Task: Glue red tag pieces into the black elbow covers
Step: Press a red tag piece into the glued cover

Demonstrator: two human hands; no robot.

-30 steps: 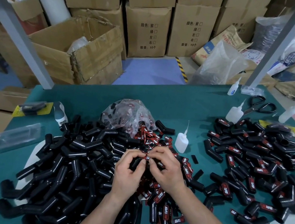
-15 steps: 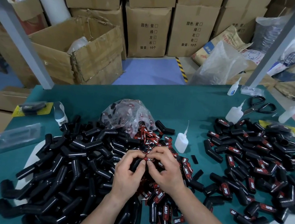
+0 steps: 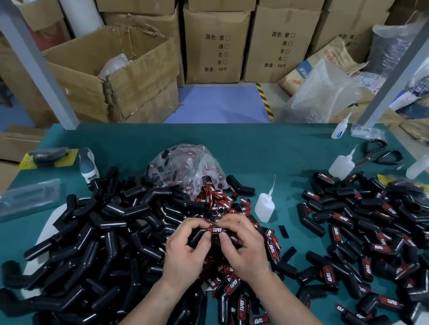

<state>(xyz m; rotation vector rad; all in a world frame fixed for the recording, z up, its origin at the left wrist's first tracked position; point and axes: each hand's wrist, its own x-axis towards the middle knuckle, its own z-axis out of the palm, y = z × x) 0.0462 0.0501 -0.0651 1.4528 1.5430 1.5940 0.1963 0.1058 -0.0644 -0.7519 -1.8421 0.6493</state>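
Pressing the red tag [image 3: 216, 230] flat, lettering now face-up, the right hand [image 3: 244, 253] pinches its end against the black elbow cover [image 3: 194, 237], which the left hand [image 3: 185, 257] grips; a moment ago the tag sat edgewise. Seating looks nearly finished, and the tagged pile [image 3: 379, 243] waits at three o'clock.

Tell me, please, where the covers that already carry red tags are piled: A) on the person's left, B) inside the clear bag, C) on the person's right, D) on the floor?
C: the tagged covers lie right of the glue bottle, while the left pile is plain black.
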